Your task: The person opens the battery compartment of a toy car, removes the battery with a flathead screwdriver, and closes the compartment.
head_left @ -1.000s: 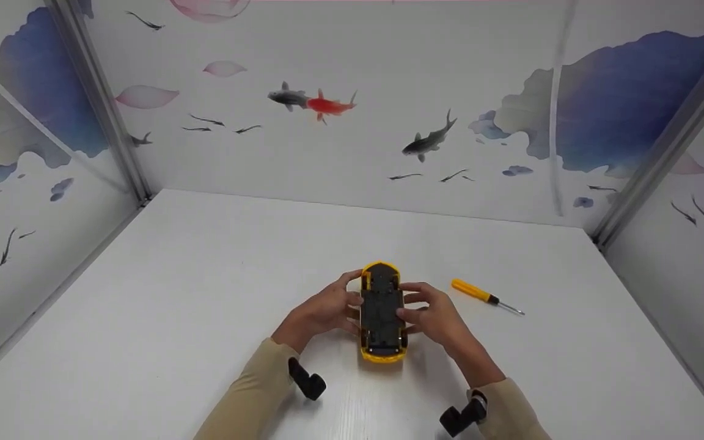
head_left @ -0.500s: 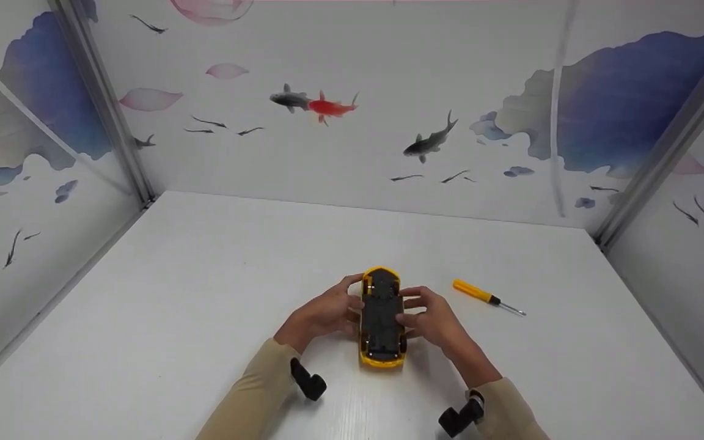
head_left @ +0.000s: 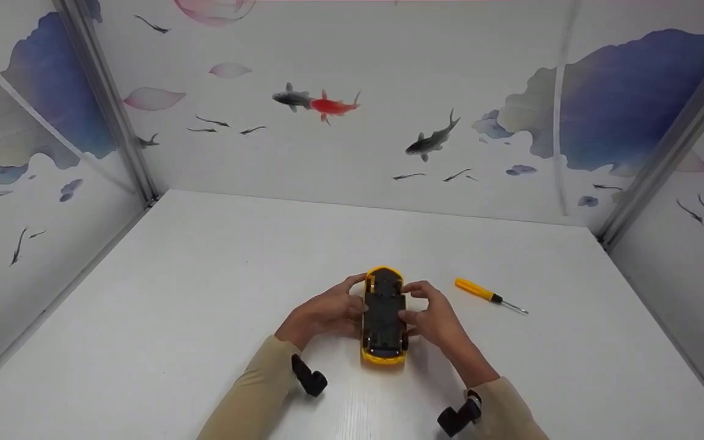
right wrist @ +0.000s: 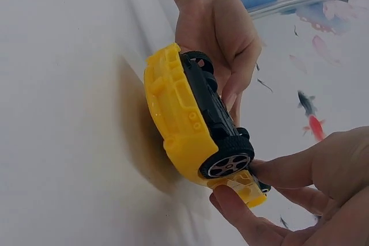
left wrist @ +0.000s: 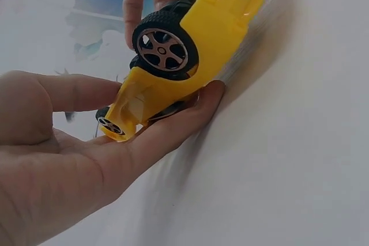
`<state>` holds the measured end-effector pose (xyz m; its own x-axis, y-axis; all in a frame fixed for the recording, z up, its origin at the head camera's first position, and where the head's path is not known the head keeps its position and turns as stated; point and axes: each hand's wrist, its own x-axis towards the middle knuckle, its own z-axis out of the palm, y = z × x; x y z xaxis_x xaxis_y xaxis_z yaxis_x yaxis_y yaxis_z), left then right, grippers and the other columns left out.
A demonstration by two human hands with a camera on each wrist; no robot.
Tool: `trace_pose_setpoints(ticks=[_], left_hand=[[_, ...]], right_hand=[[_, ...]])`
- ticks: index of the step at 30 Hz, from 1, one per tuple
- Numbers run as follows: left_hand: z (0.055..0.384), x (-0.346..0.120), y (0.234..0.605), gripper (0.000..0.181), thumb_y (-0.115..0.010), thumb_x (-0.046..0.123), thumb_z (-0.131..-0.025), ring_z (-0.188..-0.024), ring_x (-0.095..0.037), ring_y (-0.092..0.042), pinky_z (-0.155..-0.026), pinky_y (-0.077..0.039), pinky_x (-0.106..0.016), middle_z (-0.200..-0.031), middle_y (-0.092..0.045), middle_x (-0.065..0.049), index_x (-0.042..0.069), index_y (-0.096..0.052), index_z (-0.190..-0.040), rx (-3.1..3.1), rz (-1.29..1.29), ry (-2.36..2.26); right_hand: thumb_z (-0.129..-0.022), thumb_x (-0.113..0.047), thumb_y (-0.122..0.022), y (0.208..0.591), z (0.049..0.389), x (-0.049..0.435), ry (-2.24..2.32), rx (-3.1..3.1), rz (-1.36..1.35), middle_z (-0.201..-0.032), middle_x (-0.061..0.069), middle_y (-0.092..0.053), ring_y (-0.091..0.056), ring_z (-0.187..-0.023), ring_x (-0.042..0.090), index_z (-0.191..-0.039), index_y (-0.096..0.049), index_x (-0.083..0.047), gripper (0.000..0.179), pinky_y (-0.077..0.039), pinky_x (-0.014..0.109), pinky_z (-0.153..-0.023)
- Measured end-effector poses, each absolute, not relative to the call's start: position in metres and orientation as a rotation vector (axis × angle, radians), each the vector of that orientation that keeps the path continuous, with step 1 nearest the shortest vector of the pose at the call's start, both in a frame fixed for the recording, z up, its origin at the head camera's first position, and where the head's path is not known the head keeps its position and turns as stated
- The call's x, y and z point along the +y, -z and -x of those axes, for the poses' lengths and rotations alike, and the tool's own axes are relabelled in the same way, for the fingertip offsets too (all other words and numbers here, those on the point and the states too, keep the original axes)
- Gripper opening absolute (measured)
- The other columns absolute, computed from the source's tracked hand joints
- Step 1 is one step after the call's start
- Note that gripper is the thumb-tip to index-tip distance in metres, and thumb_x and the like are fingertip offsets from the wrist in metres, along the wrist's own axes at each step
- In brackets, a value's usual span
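Between my two hands is a yellow toy car [head_left: 384, 318], turned upside down so its black underside faces up. My left hand [head_left: 330, 309] grips its left side, thumb at the underside's edge and fingers beneath the body in the left wrist view. On the opposite side my right hand [head_left: 437, 315] pinches the car, its thumb on the chassis edge. The right wrist view shows the yellow bumper end [right wrist: 173, 93] and a black wheel [right wrist: 228, 156] with a spoked hub, close over the white tabletop. A shadow falls on the table below the car.
A screwdriver [head_left: 491, 296] with a yellow handle lies on the white table [head_left: 236, 263], right of the hands. White panels [head_left: 340, 159] printed with fish and petals enclose the table at the back and sides, with metal posts [head_left: 104, 98] at the corners.
The car stays in both hands with only slight shifts in tilt and position. The right index finger sits a little more bent. The screwdriver has not been moved.
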<state>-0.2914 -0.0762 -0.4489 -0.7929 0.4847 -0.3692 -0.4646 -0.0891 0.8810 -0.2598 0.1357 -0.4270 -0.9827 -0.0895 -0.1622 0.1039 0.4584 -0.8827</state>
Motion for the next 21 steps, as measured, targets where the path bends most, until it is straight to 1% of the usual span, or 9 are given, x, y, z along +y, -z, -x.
trace_pose_setpoints(ticks=[3, 8, 13, 15, 18, 21], left_hand=[[0.292, -0.077, 0.451, 0.086, -0.050, -0.006, -0.090, -0.140, -0.043, -0.045, -0.109, -0.042, -0.064, -0.155, -0.035, -0.031, 0.033, -0.020, -0.160, 1.522, -0.027, -1.946], [0.294, -0.076, 0.453, 0.087, -0.052, -0.004, -0.089, -0.140, -0.043, -0.044, -0.109, -0.041, -0.065, -0.157, -0.031, -0.030, 0.034, -0.019, -0.160, 1.489, -0.061, -1.943], [0.295, -0.080, 0.457, 0.088, -0.056, -0.004, -0.089, -0.140, -0.043, -0.044, -0.112, -0.039, -0.064, -0.159, -0.028, -0.029, 0.035, -0.020, -0.159, 1.434, -0.081, -1.950], [0.295, -0.082, 0.459, 0.088, -0.058, -0.003, -0.089, -0.139, -0.042, -0.046, -0.111, -0.041, -0.062, -0.157, -0.032, -0.028, 0.035, -0.021, -0.159, 1.421, -0.114, -1.954], [0.295, -0.087, 0.465, 0.087, -0.060, -0.002, -0.090, -0.135, -0.039, -0.051, -0.108, -0.046, -0.057, -0.150, -0.044, -0.027, 0.035, -0.023, -0.159, 1.429, -0.161, -1.952], [0.296, -0.091, 0.469, 0.084, -0.063, 0.000, -0.090, -0.130, -0.036, -0.057, -0.103, -0.052, -0.051, -0.143, -0.053, -0.024, 0.032, -0.025, -0.159, 1.461, -0.185, -1.943]], right_hand=[[-0.093, 0.004, -0.064, 0.427, 0.259, 0.136, 1.508, 2.536, 0.015, -0.148, 0.023, -0.045, -0.069, -0.094, 0.027, -0.133, -0.059, -0.013, 0.043, -0.064, 0.038, -0.076], [-0.097, 0.000, -0.060, 0.428, 0.260, 0.138, 1.458, 2.519, 0.041, -0.148, 0.022, -0.045, -0.067, -0.104, 0.029, -0.141, -0.058, -0.016, 0.047, -0.063, 0.038, -0.079], [-0.097, 0.000, -0.060, 0.428, 0.261, 0.140, 1.464, 2.495, 0.049, -0.148, 0.022, -0.046, -0.068, -0.105, 0.028, -0.140, -0.059, -0.014, 0.045, -0.063, 0.038, -0.080], [-0.096, 0.001, -0.061, 0.429, 0.261, 0.140, 1.483, 2.483, 0.046, -0.148, 0.022, -0.047, -0.068, -0.106, 0.029, -0.138, -0.060, -0.013, 0.044, -0.063, 0.039, -0.081], [-0.094, 0.004, -0.061, 0.431, 0.261, 0.140, 1.497, 2.475, 0.053, -0.147, 0.021, -0.048, -0.065, -0.114, 0.033, -0.135, -0.060, -0.012, 0.044, -0.063, 0.040, -0.083], [-0.093, 0.006, -0.062, 0.432, 0.262, 0.139, 1.514, 2.480, 0.050, -0.146, 0.019, -0.050, -0.062, -0.120, 0.036, -0.133, -0.061, -0.011, 0.043, -0.062, 0.041, -0.087]])
